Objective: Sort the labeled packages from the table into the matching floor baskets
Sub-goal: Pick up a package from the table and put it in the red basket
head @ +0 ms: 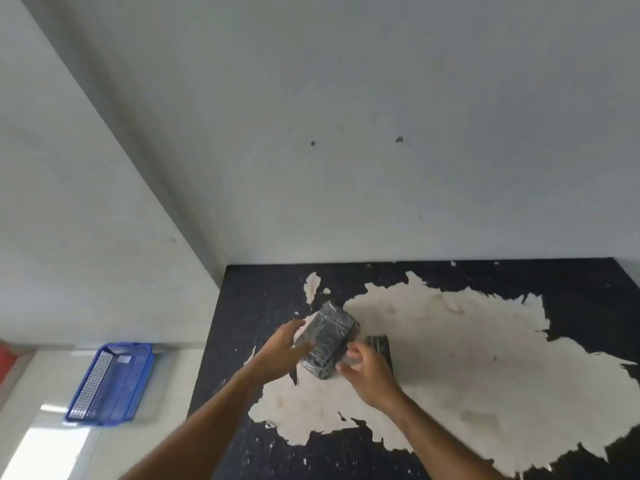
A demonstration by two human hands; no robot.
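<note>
Both hands, left [277, 348] and right [367, 370], grip a black wrapped package [329, 337] just above the bench [588, 299], probably to find its label. Next it must go to the matching basket; the blue basket [110, 384] sits on the floor, left.

Room corner. Two pale grey walls [346, 116] meet in a vertical seam above the table's far left corner; the rear wall bears two small dark holes [399, 139] above the table. The table [588, 289], set against the rear wall, has a black top whose surface has peeled over a large central area, exposing a cream underlayer [485, 358]. Left of the table, the light floor [45, 382] shows a bright sunlit patch [45, 452].
</note>
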